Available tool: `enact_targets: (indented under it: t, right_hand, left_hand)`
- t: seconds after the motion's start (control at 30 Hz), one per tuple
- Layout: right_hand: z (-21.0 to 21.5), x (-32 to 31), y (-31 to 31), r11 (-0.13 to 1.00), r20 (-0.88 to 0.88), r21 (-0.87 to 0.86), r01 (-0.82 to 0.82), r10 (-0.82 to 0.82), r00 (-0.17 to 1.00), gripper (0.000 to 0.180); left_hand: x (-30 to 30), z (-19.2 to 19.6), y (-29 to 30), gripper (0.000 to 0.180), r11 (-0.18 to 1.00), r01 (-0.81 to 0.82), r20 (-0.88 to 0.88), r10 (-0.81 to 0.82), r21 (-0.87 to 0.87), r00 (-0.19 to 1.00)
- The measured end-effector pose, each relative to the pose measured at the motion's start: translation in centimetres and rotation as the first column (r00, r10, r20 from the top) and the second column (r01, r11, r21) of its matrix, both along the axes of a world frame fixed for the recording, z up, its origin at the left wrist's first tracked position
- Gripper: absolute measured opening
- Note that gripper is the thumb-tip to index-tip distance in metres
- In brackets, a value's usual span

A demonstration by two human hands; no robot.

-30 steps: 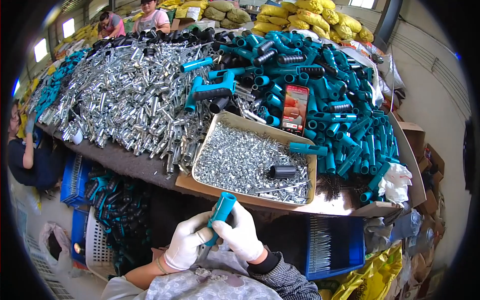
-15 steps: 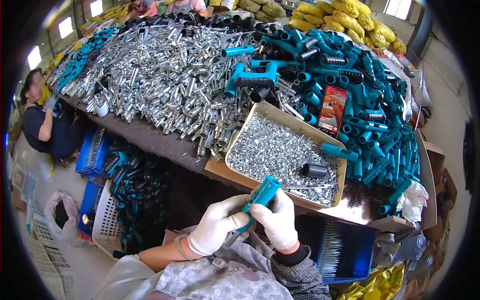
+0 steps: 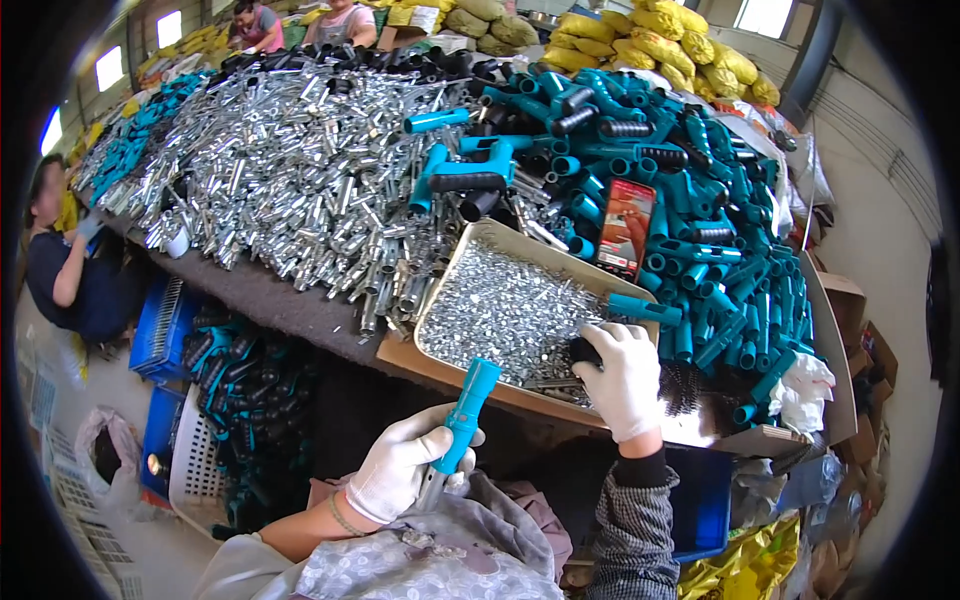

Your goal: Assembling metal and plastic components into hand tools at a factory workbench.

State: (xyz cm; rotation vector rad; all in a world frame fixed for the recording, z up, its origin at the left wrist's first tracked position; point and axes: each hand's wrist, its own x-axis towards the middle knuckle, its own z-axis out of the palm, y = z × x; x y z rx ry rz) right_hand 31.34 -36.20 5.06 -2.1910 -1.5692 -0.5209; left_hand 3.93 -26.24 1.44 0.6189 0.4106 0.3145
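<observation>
Nearest me, at the bottom of my view, lies a patterned grey apron (image 3: 430, 570). Just above it, the gloved left hand (image 3: 400, 465) is closed around a teal tube (image 3: 470, 410), which I see tilted, open end up, over the near side of the bench (image 3: 300, 310). A grey metal piece (image 3: 431, 490) shows at the tube's lower end. Below the bench edge I have a white perforated basket (image 3: 197, 450) beside a heap of teal-and-black handles (image 3: 250, 410) on the left, and a blue bin (image 3: 708, 500) on the right.

Farther out, the gloved right hand (image 3: 625, 380) reaches over a cream tray (image 3: 545, 255) of small metal parts (image 3: 500, 305). Its fingers are half curled, with a black cylinder (image 3: 583, 350) between thumb and fingers; I cannot tell how firmly it is gripped. Another teal tube (image 3: 645, 309) lies across the tray's right rim.

Behind the tray, a phone (image 3: 627, 228) leans on a pile of teal tubes and handles (image 3: 710, 260); a broad heap of silver metal parts (image 3: 300, 180) spreads to the left. A dark-clothed person (image 3: 70, 280) is at the left end. At the far side I make out two people in pink, then yellow sacks (image 3: 660, 55).
</observation>
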Motion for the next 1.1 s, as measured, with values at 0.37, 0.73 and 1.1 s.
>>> enact_targets:
  t: [0.37, 0.73, 1.1]
  right_hand:
    - [-1.5, -0.2, 0.1, 0.961, -0.201, 0.269, 0.062, -0.007, 0.98, 0.041]
    - [-3.1, -9.3, 0.7, 0.576, -0.403, 0.693, 0.434, 0.808, -0.429, 0.065]
    - [-3.5, -12.3, -0.1, 0.826, -0.767, 0.553, 0.111, 0.557, -0.32, 0.06]
  left_hand:
    - [0.6, 0.9, -0.8, 0.047, 0.988, 0.112, -0.029, -0.109, 0.104, 0.994]
    - [1.3, 0.8, -1.1, 0.044, 0.889, 0.273, -0.123, -0.244, 0.368, 0.962]
    - [0.6, 0.4, -0.3, 0.044, 0.985, 0.158, 0.0, -0.158, 0.074, 0.987]
